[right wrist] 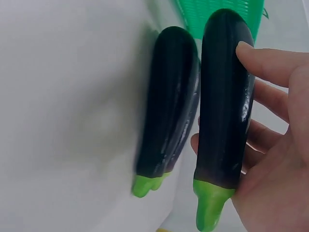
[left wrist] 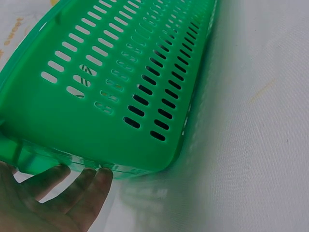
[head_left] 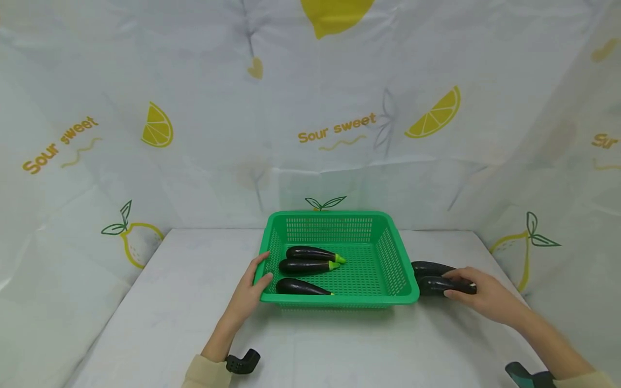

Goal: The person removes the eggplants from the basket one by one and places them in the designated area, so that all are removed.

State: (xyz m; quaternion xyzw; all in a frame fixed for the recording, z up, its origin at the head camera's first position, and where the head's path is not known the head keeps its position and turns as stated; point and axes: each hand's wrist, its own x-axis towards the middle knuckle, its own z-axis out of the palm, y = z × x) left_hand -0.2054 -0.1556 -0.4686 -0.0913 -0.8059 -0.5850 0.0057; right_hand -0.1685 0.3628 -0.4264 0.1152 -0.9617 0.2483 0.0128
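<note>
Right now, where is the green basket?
Below the head view's centre, the green plastic basket lies between the left hand, gripping its left rim, and right hand.

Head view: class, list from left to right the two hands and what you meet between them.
Left hand → green basket → eggplants outside the basket → right hand. The eggplants inside the basket overlap it, so they are left out.

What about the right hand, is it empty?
No, the right wrist view shows the right hand gripping a dark eggplant with a green stem end.
</note>
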